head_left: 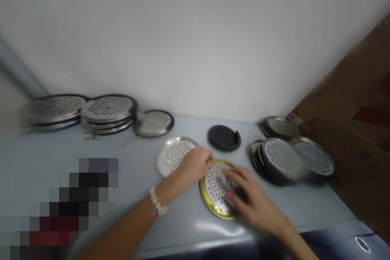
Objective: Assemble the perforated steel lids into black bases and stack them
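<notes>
A round grater plate with a yellow-gold rim [210,205] lies on the grey table in front of me. My left hand [196,164], with a pale beaded bracelet at the wrist, is closed at its upper left edge; whatever its curled fingers hold is hidden. Over the right side of this plate is my right hand [248,195], slightly blurred, thumb and fingers apart. A silver grater plate [173,156] lies partly behind my left hand and forearm. Just beyond the gold-rimmed plate is a round black plastic piece [222,137] with a notch at its right side.
Stacks of round graters in dark holders stand at the left [57,107] and beside them [108,107], with a single grater [155,123] alongside. More are piled at the right [280,158]. A white wall [195,40] rises behind; brown cardboard [359,130] borders the right.
</notes>
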`<act>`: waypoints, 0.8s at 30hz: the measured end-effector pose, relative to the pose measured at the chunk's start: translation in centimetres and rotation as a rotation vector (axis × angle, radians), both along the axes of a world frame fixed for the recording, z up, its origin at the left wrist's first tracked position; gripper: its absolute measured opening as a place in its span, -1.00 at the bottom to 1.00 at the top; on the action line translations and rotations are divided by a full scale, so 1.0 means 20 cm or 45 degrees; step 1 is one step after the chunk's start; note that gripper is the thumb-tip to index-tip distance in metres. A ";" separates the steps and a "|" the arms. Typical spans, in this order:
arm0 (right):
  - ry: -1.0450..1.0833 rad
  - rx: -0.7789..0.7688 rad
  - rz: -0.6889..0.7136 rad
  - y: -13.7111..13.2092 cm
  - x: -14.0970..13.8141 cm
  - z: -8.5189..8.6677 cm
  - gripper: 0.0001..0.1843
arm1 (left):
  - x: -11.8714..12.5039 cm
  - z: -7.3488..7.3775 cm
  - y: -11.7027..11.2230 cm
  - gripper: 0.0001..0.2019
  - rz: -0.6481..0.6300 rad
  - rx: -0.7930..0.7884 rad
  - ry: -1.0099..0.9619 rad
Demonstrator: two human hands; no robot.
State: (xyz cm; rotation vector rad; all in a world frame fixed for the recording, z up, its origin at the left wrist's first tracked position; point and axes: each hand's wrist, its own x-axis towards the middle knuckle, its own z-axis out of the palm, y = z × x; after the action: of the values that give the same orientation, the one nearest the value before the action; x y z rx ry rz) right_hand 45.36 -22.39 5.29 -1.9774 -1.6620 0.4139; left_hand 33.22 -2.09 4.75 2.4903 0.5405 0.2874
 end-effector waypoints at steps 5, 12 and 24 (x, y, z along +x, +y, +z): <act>0.321 0.182 -0.151 -0.06 0.07 -0.08 -0.59 | 0.00 0.00 0.00 -0.83 -0.015 0.021 -0.012; 0.419 0.259 -0.209 -0.08 0.12 -0.15 -0.60 | 0.00 0.00 0.01 -0.85 -0.016 0.062 0.008; 0.258 0.218 -0.160 -0.06 0.03 -0.04 -0.62 | 0.00 -0.01 0.00 -0.83 -0.024 0.125 0.035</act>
State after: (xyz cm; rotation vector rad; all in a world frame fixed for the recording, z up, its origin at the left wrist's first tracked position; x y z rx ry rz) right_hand 45.86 -23.62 4.45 -1.8367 -1.3928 0.3969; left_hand 33.22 -2.07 4.50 2.5966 0.5253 0.2786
